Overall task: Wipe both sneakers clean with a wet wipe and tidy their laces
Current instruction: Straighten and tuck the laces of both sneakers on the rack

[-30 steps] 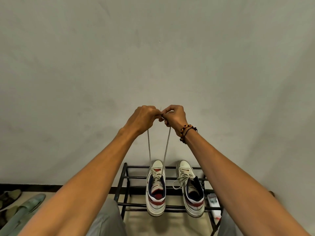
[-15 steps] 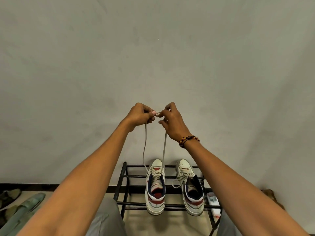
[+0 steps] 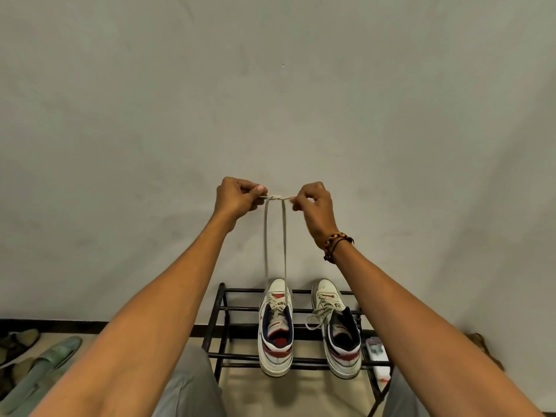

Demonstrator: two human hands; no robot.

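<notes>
Above the rack (image 3: 222,308), lace (image 3: 274,236) taut between hands (image 3: 237,197) (image 3: 313,203)

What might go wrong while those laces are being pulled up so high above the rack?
The left hand and right hand pinch the pale grey lace ends, stretched upward from the white, navy and red left sneaker. Pulling harder might tip it off the black metal bar rack, or knot the laces awkwardly high.
</notes>
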